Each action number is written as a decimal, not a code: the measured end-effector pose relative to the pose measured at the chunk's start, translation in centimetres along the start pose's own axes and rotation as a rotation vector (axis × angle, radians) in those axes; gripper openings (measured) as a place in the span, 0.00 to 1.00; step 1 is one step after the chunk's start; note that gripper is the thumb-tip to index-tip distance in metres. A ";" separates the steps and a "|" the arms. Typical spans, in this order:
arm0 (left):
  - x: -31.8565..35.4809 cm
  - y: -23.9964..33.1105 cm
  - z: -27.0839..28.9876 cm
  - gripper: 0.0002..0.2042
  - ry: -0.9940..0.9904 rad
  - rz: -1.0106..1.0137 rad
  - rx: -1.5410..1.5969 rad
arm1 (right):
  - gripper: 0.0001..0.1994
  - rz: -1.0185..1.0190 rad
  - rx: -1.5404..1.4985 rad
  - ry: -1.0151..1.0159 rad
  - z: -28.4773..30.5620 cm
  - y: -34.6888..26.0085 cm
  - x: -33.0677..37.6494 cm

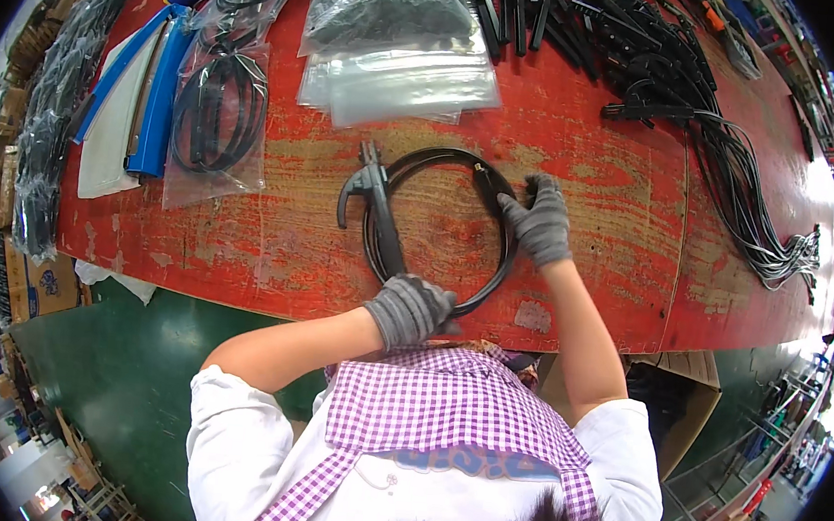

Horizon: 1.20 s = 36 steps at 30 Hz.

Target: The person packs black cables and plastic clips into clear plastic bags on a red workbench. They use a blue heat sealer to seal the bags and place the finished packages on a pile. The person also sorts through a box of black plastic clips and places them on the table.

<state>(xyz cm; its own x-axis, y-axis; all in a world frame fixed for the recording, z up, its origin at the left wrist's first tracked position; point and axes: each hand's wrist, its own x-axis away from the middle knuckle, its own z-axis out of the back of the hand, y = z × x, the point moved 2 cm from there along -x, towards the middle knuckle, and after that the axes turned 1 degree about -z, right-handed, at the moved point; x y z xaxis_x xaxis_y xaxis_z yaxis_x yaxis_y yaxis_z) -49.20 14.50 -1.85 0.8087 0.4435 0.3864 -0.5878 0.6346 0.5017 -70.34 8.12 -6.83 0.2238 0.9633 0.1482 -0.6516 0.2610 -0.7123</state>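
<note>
A coil of black cable [451,154] lies on the red worktable in front of me. Joined to its left side is a dark grey welding electrode holder [379,203], its metal jaws pointing away from me and its lever sticking out left. My gloved left hand [413,310] is closed around the near side of the coil by the holder's handle end. At the coil's right side my gloved right hand [542,222] has its thumb over the cable and its fingers curled. Near that thumb is a thicker black cable end [487,179] with a brass-coloured tip.
Clear plastic bags [402,95] lie at the far middle, and a bagged cable [217,109] at left beside a blue tray [158,99]. Black holders [643,52] pile up far right, with bundled cables [749,210] trailing toward me. An open cardboard box [693,394] stands below the table edge.
</note>
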 end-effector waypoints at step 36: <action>0.2 -7.9 -0.5 0.31 0.948 0.360 0.007 | 0.14 -0.022 0.445 0.466 2.9 2.4 -30.2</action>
<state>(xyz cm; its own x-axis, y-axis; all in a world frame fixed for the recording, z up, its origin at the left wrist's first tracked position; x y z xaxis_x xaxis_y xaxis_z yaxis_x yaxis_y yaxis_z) -44.37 9.88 -6.10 0.2661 0.9292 -0.2563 -0.7978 0.3616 0.4824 -80.75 -20.16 -11.05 0.4668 0.8552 -0.2254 -0.8592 0.3782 -0.3446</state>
